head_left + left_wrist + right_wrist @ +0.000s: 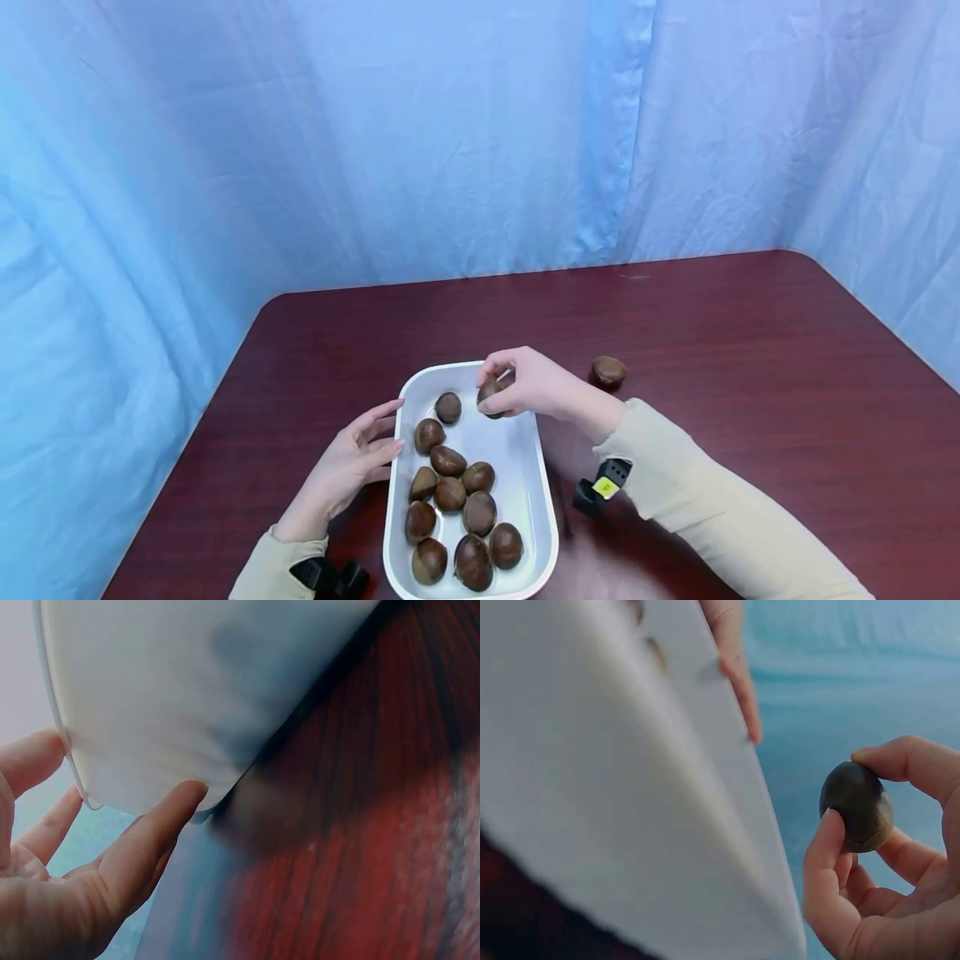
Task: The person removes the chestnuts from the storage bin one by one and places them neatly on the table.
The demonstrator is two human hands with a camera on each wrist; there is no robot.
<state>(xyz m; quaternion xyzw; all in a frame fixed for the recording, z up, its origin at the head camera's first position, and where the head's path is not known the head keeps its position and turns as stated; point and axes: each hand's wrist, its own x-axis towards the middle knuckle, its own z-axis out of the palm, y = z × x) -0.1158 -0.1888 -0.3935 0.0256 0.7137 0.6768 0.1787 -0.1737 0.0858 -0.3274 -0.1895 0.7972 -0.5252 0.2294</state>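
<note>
A white rectangular tray [517, 454] stands on the table with several brown chestnuts [450, 494] in it, most of them toward its near end. My right hand [531, 382] pinches a chestnut [856, 806] between thumb and fingertips above the tray's far right corner; the right wrist view shows its dark, rounded shell. At the tray's left side, my left hand [352, 458] touches the rim and outer wall with extended fingers. The left wrist view shows its fingertips [193, 790] against the white wall.
One more chestnut [607, 372] lies on the dark red wooden table [750, 375], to the right of the tray and just beyond my right wrist. Light blue curtains [465, 142] hang behind the table and along both sides.
</note>
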